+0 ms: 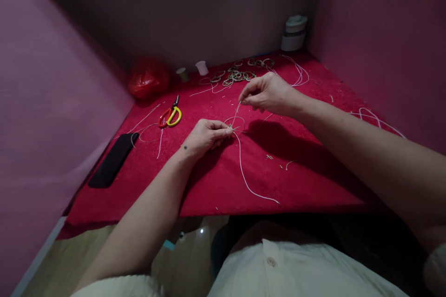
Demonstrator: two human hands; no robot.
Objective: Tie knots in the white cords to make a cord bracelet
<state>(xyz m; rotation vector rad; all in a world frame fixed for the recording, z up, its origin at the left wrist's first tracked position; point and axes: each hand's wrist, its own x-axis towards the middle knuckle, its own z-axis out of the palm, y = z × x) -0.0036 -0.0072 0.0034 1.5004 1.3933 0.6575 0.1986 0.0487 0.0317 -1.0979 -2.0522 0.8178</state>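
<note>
Low over the red cloth, my left hand (211, 135) pinches a small knotted piece of cord (230, 126) between thumb and fingertips. From that pinch a white cord (243, 174) trails down toward the front edge, its end lying on the cloth. Above and to the right, my right hand (263, 93) is closed on a thin strand (236, 110) that runs down to the knotted piece. A thin loop of cord spreads around the left fingertips. The exact form of the knot is too small to make out.
Scissors with red and yellow handles (170, 116) and a black phone (113, 161) lie at left. Behind are a red plastic bag (148, 79), two spools (201, 68), a pile of cord loops (239, 75) and a lidded container (294, 33). Cord scraps (269, 157) lie nearby; walls flank the table.
</note>
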